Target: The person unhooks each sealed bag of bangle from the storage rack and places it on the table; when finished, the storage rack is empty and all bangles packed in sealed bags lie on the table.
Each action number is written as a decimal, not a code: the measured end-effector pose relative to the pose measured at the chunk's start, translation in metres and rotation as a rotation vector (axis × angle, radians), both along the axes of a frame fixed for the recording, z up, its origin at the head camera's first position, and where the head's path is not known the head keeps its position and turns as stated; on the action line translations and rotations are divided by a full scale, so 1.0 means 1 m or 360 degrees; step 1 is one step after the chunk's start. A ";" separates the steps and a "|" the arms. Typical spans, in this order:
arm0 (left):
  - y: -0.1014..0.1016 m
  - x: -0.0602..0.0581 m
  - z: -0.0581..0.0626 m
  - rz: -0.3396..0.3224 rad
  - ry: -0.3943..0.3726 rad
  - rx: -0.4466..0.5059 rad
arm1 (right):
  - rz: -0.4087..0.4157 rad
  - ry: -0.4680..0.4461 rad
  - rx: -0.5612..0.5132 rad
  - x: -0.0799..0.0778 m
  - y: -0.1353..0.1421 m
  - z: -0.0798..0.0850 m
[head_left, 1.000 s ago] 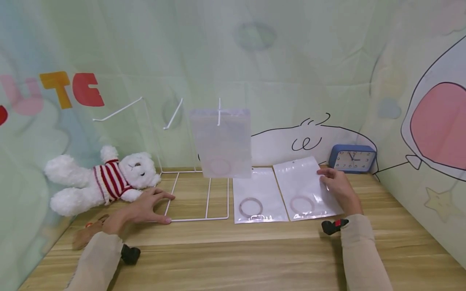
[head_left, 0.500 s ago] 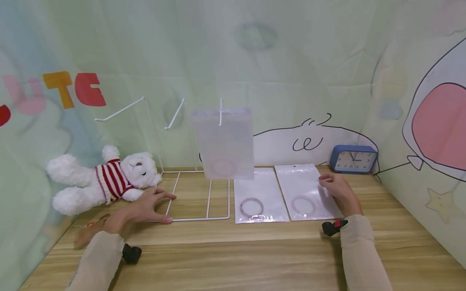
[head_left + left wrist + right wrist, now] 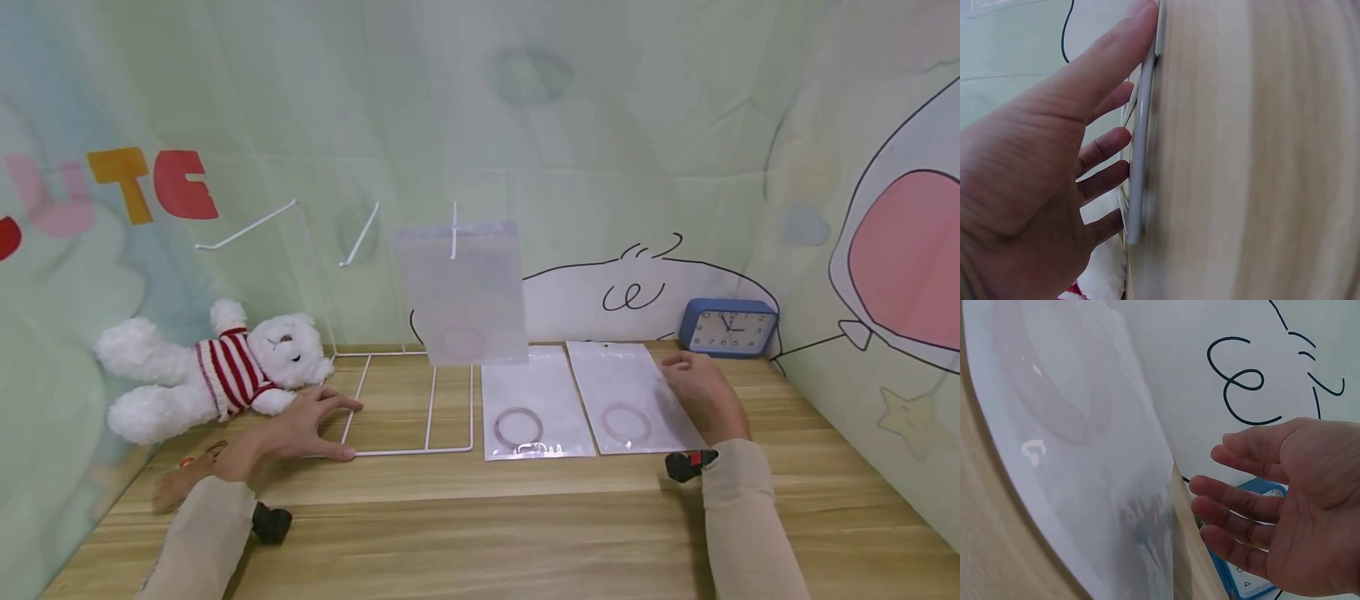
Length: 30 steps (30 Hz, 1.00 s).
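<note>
My left hand (image 3: 303,423) rests on the base of a white wire display rack (image 3: 416,452), fingers spread and fairly straight, thumb at the front rod. In the left wrist view, the fingertips (image 3: 1116,140) lie along the rack's wires. A whitish pouch (image 3: 465,292) with a faint pink ring inside hangs from the rack's right hook (image 3: 453,233). Two more pouches lie on the table: one with a brownish bangle (image 3: 525,383), the other a pale pink one (image 3: 618,375). Beside that second pouch's right edge is my right hand (image 3: 705,396), fingers loosely extended, holding nothing.
A white teddy bear (image 3: 232,371) in a striped sweater lies left of the rack, close to my left hand. Behind my right hand stands a blue clock (image 3: 727,327). Two hooks (image 3: 247,225) on the rack's left carry nothing. A printed curtain closes the back.
The right pouch, its far edge lifted in my right hand before, now lies flat. My right hand has let go and moved slightly off it. The hanging pouch swung a little; my left hand stays put.
</note>
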<state>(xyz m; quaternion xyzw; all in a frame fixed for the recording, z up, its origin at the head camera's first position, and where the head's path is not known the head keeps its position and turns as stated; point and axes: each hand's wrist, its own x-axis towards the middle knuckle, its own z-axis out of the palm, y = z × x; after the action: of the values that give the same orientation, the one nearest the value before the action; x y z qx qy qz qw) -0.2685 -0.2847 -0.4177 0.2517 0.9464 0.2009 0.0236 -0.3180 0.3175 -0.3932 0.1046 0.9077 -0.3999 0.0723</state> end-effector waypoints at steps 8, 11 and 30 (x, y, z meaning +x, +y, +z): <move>0.001 0.002 0.002 0.0006 -0.0021 0.0008 | 0.0124 0.0133 0.0072 0.000 -0.007 0.011; 0.000 0.002 0.002 0.0000 -0.0014 0.0010 | 0.0125 0.0180 0.0096 0.001 -0.012 0.019; -0.001 0.003 0.001 -0.0013 0.0029 0.0030 | 0.0252 0.0811 0.0135 0.010 -0.078 0.064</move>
<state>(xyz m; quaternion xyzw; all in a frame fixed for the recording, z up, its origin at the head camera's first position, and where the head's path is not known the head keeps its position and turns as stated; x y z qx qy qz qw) -0.2653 -0.2857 -0.4170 0.2577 0.9436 0.2073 0.0133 -0.3084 0.2400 -0.3294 -0.0678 0.9180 -0.3679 -0.1319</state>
